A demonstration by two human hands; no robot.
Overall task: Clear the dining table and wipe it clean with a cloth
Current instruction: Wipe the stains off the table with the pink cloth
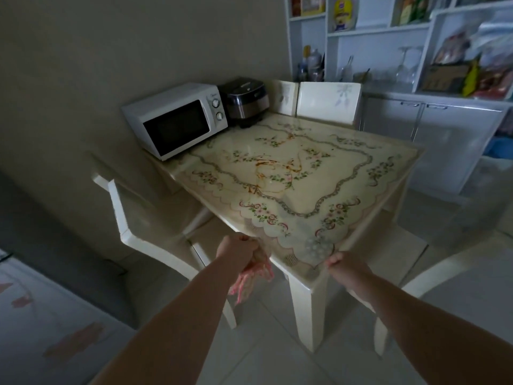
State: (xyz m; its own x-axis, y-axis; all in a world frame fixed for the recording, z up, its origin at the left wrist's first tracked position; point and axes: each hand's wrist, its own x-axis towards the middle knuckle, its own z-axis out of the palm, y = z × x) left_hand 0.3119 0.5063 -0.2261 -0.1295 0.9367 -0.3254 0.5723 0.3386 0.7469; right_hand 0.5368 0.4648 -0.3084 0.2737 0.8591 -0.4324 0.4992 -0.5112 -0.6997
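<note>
Left hand (238, 252) is clutching the pink cloth (256, 276), right hand (342, 266) gripping the table cover (347, 173); tugging risks shifting the microwave (177, 120).

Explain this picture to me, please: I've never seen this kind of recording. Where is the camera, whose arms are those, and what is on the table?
There is no machine here. A person wears one wide-angle camera on the head, so you look down along their own two bare arms. The left hand grips a crumpled pink-and-white cloth beside the table. The right hand has its fingers curled on the near edge of the flowered table cover. Brown stains streak the cover's middle. A white microwave and a dark rice cooker stand at the far left end. The wide lens bends the room's edges.
</note>
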